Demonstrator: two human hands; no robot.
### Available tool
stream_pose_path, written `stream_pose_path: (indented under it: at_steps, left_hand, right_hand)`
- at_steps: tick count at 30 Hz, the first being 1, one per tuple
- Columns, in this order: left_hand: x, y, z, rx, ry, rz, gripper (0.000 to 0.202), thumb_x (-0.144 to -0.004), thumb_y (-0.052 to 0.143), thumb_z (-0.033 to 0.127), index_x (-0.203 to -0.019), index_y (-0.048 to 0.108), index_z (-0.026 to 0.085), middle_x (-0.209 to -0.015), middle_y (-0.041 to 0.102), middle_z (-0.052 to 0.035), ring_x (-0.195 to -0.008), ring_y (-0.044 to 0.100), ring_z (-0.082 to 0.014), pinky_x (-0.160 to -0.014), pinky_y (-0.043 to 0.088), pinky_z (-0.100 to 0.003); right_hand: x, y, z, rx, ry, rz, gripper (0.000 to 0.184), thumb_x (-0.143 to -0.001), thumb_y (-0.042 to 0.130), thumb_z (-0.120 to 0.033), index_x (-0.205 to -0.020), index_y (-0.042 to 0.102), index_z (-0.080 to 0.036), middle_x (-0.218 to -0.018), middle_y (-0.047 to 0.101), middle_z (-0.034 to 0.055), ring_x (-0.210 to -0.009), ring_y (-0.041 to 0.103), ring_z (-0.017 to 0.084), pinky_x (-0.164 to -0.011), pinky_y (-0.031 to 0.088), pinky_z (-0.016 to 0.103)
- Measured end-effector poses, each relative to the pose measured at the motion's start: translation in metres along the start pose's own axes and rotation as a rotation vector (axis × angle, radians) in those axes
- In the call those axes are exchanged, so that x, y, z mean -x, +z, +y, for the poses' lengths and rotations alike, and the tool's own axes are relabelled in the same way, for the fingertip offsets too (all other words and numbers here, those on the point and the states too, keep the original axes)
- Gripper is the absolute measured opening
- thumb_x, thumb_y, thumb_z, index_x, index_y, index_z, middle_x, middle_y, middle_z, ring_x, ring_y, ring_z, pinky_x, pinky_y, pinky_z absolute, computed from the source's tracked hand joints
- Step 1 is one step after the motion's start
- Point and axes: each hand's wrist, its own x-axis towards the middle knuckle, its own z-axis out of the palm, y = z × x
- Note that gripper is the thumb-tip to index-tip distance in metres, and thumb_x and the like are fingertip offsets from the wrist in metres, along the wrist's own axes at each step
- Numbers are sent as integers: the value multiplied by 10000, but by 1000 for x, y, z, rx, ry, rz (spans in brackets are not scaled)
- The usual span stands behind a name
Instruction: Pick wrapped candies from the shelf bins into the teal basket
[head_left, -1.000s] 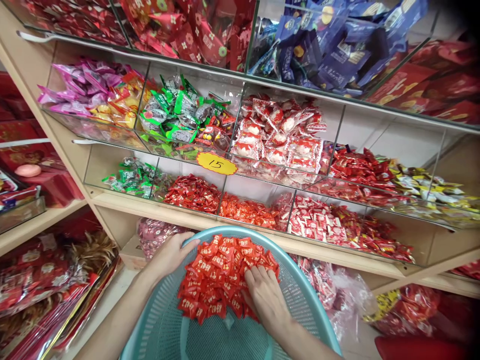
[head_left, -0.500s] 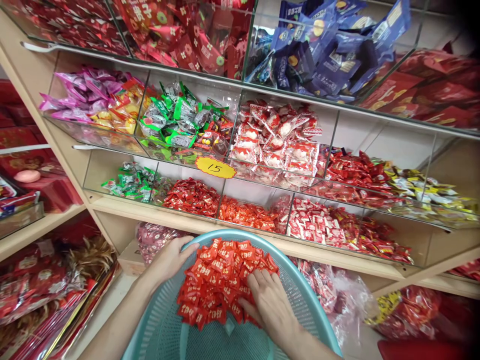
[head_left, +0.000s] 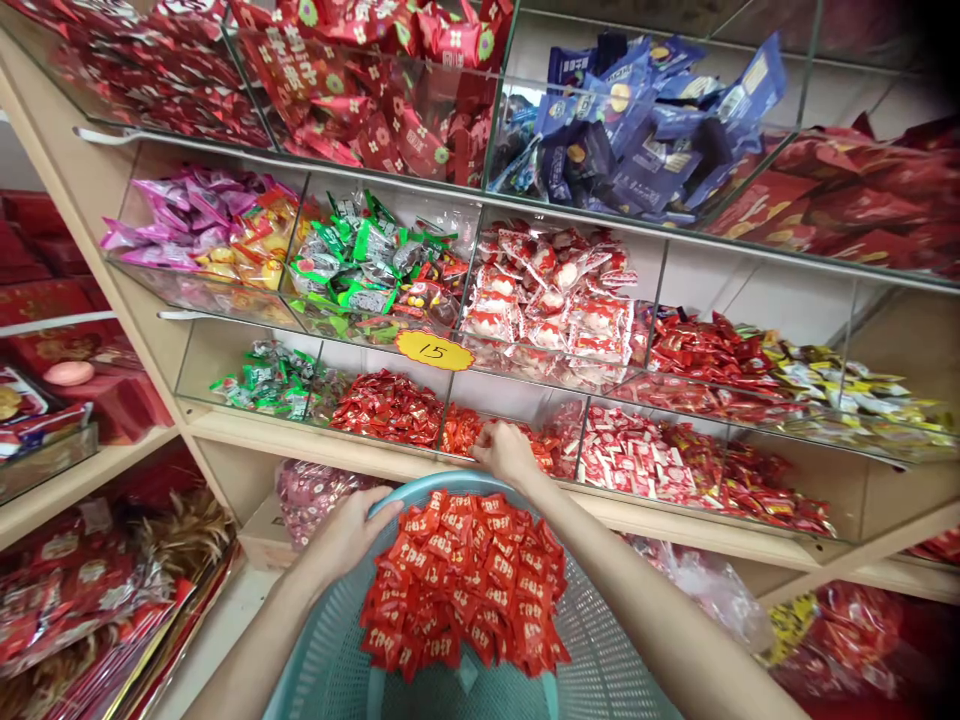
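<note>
A teal plastic basket (head_left: 589, 620) leans up against the shelf front, with a heap of small red-wrapped candies (head_left: 465, 580) inside it. My left hand (head_left: 358, 528) grips the basket's rim on the left, thumb over the edge. Above the far rim, my right hand (head_left: 507, 452) reaches into a clear shelf bin that holds orange-red wrapped candies (head_left: 459, 430) of a similar look. Its fingers are curled down among them, and what lies in their grasp is hidden.
Clear bins on the shelves hold white-and-red candies (head_left: 634, 447), darker red candies (head_left: 388, 407), green-wrapped sweets (head_left: 367, 255) and blue packets (head_left: 637, 140). A yellow price tag (head_left: 434, 350) marked 15 hangs above. Plastic bags (head_left: 705, 590) sit below the shelf.
My right hand has moved from the candies in the basket up and forward to the shelf bin. My left hand still holds the rim. The view has shifted slightly.
</note>
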Motion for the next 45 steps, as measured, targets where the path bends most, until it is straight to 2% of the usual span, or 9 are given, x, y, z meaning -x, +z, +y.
stream_pose_path:
  at_steps: [7, 12, 17, 21, 26, 34, 40, 43, 45]
  left_hand:
    - [0, 1, -2, 0, -28, -5, 365, -840, 390, 460, -861, 642, 197, -823, 699, 2, -772, 614, -205, -685, 417, -236]
    - [0, 1, -2, -7, -24, -3, 373, -837, 386, 467, -844, 640, 193, -816, 696, -2, -766, 607, -202, -688, 417, -236]
    - [0, 1, -1, -1, -31, 3, 363, -837, 396, 463, -865, 643, 199, -840, 700, -1, -774, 611, -203, -699, 417, -237]
    - [-1, 2, -3, -1, -31, 7, 356, -828, 411, 464, -868, 648, 200, -857, 704, -4, -809, 613, -212, -729, 422, -243]
    - [0, 2, -3, 16, -17, 1, 362, -832, 404, 467, -882, 651, 208, -873, 706, -2, -790, 613, -209, -719, 427, -240]
    - [0, 1, -3, 13, -10, -8, 377, -841, 391, 478, -877, 641, 198, -790, 689, -1, -762, 604, -205, -717, 428, -244]
    - [0, 1, -3, 2, -9, 16, 353, -836, 408, 460, -865, 639, 194, -847, 698, -5, -787, 608, -204, -714, 423, -241]
    - [0, 1, -2, 13, -6, 4, 358, -841, 397, 459, -870, 636, 193, -853, 694, -3, -810, 605, -208, -727, 424, -247]
    - [0, 1, -2, 10, -9, 1, 366, -841, 396, 461, -876, 639, 189, -853, 690, -1, -810, 602, -208, -739, 425, -253]
  right_hand:
    - [-23, 16, -8, 13, 120, -31, 118, -698, 589, -235, -773, 664, -183, -828, 676, 88, -816, 607, 204, -641, 382, 259]
    - [-26, 21, 3, -7, 129, 7, 170, -750, 513, -221, -795, 672, -183, -857, 681, 97, -805, 612, 187, -627, 370, 242]
    - [-23, 13, 19, -30, 110, 42, 232, -801, 446, -226, -786, 670, -171, -842, 678, 96, -808, 604, 166, -627, 351, 223]
    - [-24, 8, 26, -48, 125, 22, 181, -772, 510, -269, -770, 667, -178, -809, 678, 76, -792, 605, 165, -611, 347, 218]
    - [-30, 15, 21, -83, 160, -62, 201, -684, 620, -355, -712, 670, -163, -732, 670, 70, -672, 596, 155, -536, 341, 217]
    - [-33, 21, 11, -102, 140, -7, 131, -736, 532, -192, -729, 657, -153, -755, 669, 79, -672, 584, 138, -558, 339, 214]
    - [0, -9, 20, -110, -42, 163, 164, -821, 454, -208, -790, 612, -176, -893, 632, 66, -871, 539, 153, -745, 348, 225]
    - [31, -21, 32, -276, -170, 233, 177, -842, 450, -257, -742, 569, -174, -815, 599, 41, -806, 520, 145, -732, 364, 235]
    - [51, -24, 41, -467, -216, 207, 213, -848, 449, -309, -719, 548, -171, -753, 573, 29, -717, 505, 137, -666, 379, 239]
